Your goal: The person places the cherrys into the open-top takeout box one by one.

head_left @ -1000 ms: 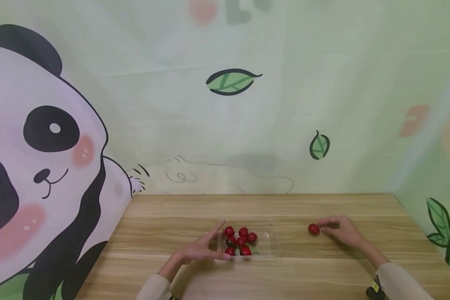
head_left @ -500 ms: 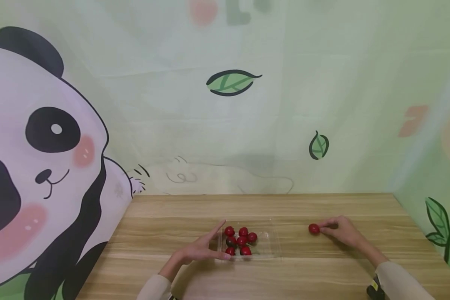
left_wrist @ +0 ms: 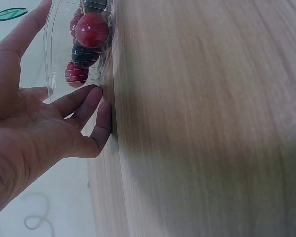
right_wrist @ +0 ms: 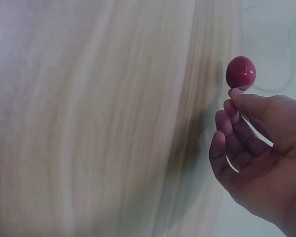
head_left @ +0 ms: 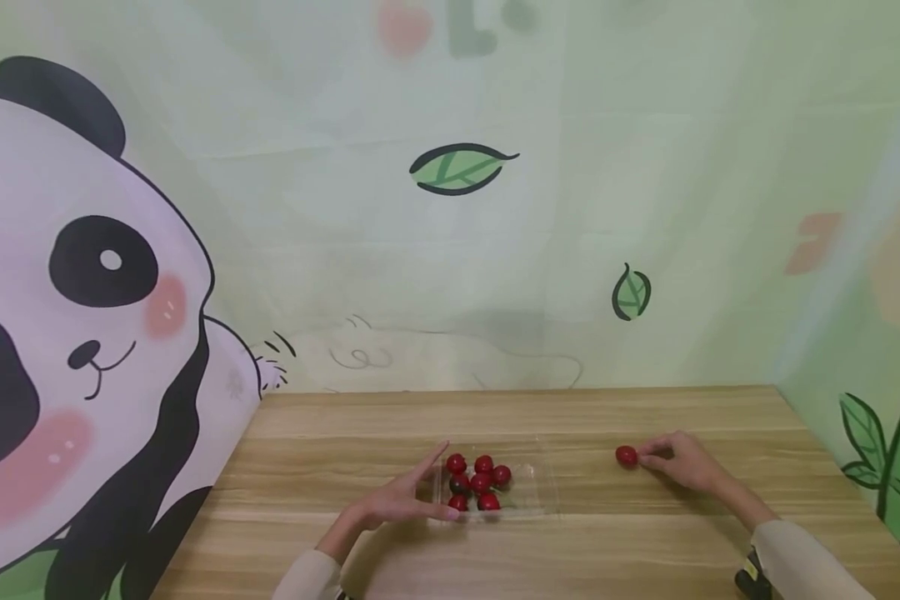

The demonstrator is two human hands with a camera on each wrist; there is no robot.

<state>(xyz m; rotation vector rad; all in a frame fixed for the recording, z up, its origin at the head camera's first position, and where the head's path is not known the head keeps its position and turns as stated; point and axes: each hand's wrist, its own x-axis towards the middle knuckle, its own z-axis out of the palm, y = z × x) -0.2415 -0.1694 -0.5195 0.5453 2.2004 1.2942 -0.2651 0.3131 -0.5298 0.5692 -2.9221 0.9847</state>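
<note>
My right hand (head_left: 682, 460) pinches a glossy red cherry (head_left: 626, 456) between thumb and fingertips, over the right part of the table. The right wrist view shows this cherry (right_wrist: 240, 72) standing out past the thumb tip. My left hand (head_left: 397, 498) is spread at the left end of a clear plastic box (head_left: 536, 493), its thumb along the near side and a finger at the far corner. Several cherries (head_left: 482, 482) lie in the box's left part, one of them dark. In the left wrist view the thumb lies beside the box wall, and the other fingers are slightly bent.
The wood-grain table (head_left: 330, 425) reaches back to a printed cloth backdrop (head_left: 307, 208) with a panda and leaves. Bare tabletop lies between the box and my right hand. The box's right part holds no cherries.
The head view has shifted very slightly. My right hand still pinches the cherry in nearly the same place, which turns a little. The left hand and the box stay put.
</note>
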